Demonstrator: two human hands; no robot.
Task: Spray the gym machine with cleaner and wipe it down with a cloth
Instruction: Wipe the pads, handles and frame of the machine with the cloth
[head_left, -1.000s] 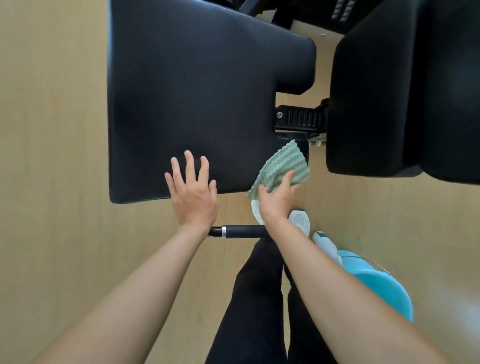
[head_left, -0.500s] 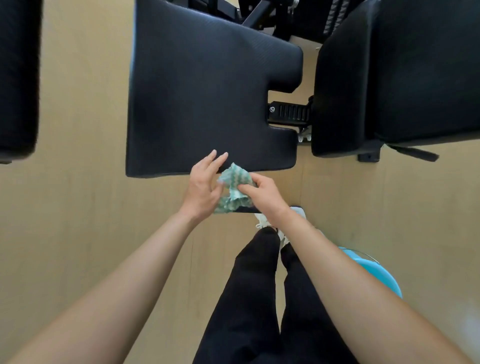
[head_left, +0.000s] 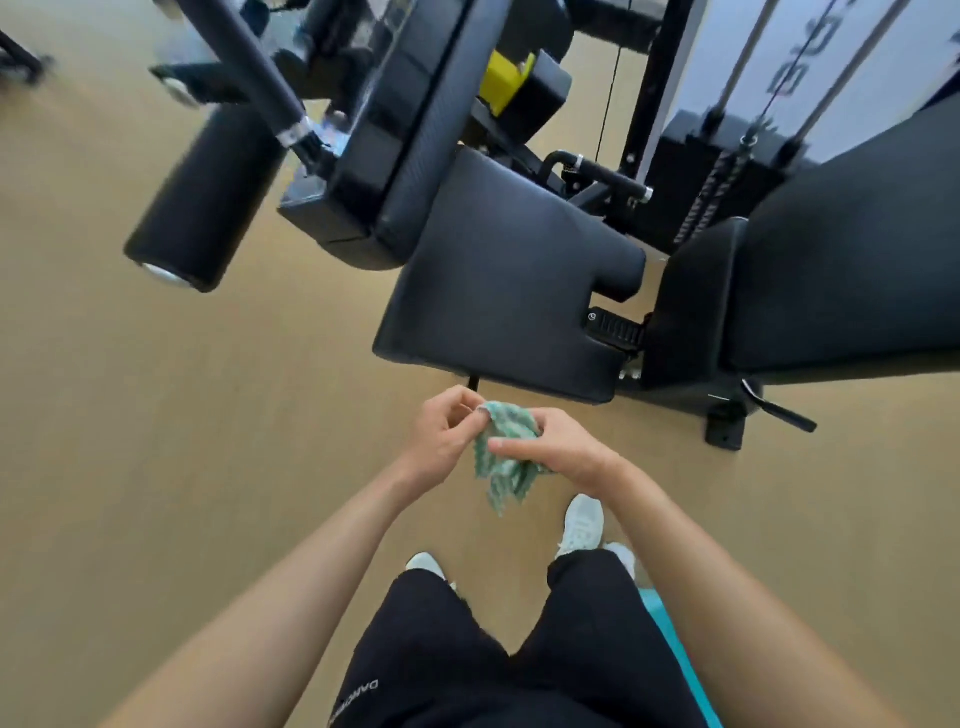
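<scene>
Both hands hold a green-and-white patterned cloth (head_left: 503, 462) in front of me, over the floor. My left hand (head_left: 445, 435) pinches its upper edge and my right hand (head_left: 550, 448) grips it from the right, with the rest of the cloth hanging down bunched. The black seat pad (head_left: 511, 291) of the gym machine lies just beyond the hands, not touched by either. A second black pad (head_left: 831, 291) stands to its right. No spray bottle shows.
A black roller pad (head_left: 200, 200) on an arm juts out at upper left. The machine's frame, yellow adjuster (head_left: 501, 78) and cables rise behind. A turquoise bucket edge (head_left: 670, 639) sits by my right leg. Tan floor spreads to the left.
I have stepped back and raised my view, so more of the machine shows. My left hand left the seat pad and joined my right hand on the cloth, now bunched between them.
</scene>
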